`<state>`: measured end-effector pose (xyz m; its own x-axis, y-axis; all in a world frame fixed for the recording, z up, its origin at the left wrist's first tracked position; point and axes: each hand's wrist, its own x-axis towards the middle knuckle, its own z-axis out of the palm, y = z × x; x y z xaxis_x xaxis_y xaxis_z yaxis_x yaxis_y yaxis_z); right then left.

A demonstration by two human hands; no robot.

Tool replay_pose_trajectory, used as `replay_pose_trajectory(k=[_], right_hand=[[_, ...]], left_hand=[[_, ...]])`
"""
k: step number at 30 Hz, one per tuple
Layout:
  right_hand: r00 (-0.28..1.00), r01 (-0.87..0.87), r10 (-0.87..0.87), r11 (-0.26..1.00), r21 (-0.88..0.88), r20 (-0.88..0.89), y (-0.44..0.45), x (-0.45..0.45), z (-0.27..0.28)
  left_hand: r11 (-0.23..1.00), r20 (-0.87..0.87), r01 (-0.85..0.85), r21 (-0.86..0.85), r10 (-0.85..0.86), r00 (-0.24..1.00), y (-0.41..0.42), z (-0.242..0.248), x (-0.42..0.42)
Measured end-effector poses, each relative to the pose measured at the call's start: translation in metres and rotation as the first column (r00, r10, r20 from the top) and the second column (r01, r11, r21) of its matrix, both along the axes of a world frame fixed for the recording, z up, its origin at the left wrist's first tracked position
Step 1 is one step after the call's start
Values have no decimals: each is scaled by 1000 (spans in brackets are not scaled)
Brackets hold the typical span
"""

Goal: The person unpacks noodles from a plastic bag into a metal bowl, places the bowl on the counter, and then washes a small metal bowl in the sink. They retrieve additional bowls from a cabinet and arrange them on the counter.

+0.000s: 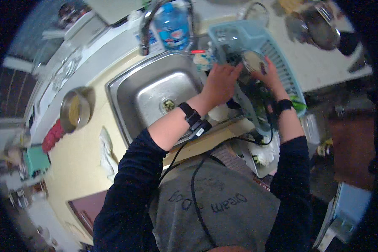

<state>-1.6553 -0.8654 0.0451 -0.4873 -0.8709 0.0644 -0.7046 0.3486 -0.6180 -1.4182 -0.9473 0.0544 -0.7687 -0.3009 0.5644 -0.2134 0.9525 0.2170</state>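
My right hand [269,75] grips a small round dish [253,60] with a pale inside, tilted on its edge over the light-blue plastic dish rack [289,72]. My left hand [222,80] is stretched over the rack's near left side, its fingertips close to the dish. Whether those fingers hold anything I cannot tell. Dark items and something green lie in the rack, partly hidden by my hands. Left of the rack is a stainless steel sink [148,94] with greenish scraps in its drain [168,105]. A white round object [218,112] sits below my left wrist.
A faucet [146,34] and a blue bottle [171,30] stand behind the sink. On the left counter are a metal bowl [75,110] with yellowish contents, a red cloth [53,137] and a white cloth [107,152]. Black cables hang from both wrist straps.
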Motion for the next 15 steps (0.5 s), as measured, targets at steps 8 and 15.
replay_pose_trajectory(k=[8,15], right_hand=[[948,-134,106,988,-72,-301,-11,-34,-76],[806,-221,189,975,10,-560,-18,-70,-58]], left_hand=[[897,119,-307,316,284,951,-13,-10,155],[489,122,-655,577,741,661,22,-29,298]])
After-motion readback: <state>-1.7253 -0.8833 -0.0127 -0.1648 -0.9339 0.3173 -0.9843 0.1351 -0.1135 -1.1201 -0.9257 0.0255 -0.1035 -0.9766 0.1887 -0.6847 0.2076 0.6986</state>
